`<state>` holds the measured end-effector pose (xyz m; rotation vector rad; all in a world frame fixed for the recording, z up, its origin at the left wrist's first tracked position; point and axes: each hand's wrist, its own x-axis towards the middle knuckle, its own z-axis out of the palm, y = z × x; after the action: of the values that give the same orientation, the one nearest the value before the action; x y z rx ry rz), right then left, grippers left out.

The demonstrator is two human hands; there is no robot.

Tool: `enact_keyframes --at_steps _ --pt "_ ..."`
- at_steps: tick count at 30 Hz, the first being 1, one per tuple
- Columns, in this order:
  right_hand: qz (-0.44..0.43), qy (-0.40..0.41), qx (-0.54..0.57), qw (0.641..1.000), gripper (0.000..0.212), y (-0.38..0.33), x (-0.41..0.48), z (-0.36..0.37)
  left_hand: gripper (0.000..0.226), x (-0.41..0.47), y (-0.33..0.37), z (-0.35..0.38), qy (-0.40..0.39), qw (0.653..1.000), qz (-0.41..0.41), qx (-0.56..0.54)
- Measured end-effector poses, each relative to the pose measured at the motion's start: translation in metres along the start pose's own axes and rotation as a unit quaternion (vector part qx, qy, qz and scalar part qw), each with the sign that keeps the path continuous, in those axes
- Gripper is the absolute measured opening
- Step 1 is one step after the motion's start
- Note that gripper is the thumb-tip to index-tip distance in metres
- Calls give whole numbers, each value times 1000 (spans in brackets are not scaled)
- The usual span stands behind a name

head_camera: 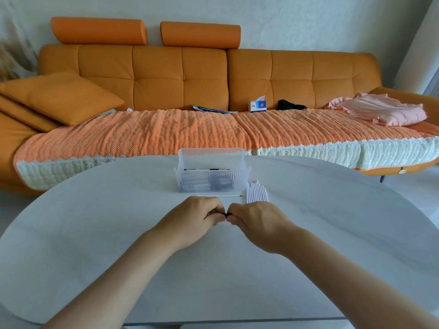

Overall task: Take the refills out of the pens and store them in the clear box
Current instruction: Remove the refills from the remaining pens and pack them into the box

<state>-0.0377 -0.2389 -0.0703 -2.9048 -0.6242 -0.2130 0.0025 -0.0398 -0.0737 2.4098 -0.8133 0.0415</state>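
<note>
My left hand [202,216] and my right hand [251,218] meet over the white table [95,233], fingers curled round one pen [226,214]. Only a short dark piece of it shows between my fingertips. Behind them stands the clear box [211,172] with its lid up and dark pens or refills inside. A thin white refill [221,196] lies across the table just in front of the box. Right of the box lies a row of several white pen barrels [256,192], partly hidden by my right hand.
The oval table's far edge runs just behind the box. An orange sofa [213,74] with a woven cover fills the background; a tissue box [257,106], a dark item, magazines and folded pink cloth [382,110] lie on it.
</note>
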Motion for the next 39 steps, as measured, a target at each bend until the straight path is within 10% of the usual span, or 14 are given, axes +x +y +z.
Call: enact_keyframes --at_steps 13,22,39 --pt "87 -23 113 989 25 13 1 6 9 -4 -25 -21 49 994 -48 80" --pt "118 -67 166 977 64 13 3 8 8 -4 -26 -16 14 995 -47 85" --pt "52 -41 81 995 28 14 9 -3 10 2 -11 -2 33 994 34 102"
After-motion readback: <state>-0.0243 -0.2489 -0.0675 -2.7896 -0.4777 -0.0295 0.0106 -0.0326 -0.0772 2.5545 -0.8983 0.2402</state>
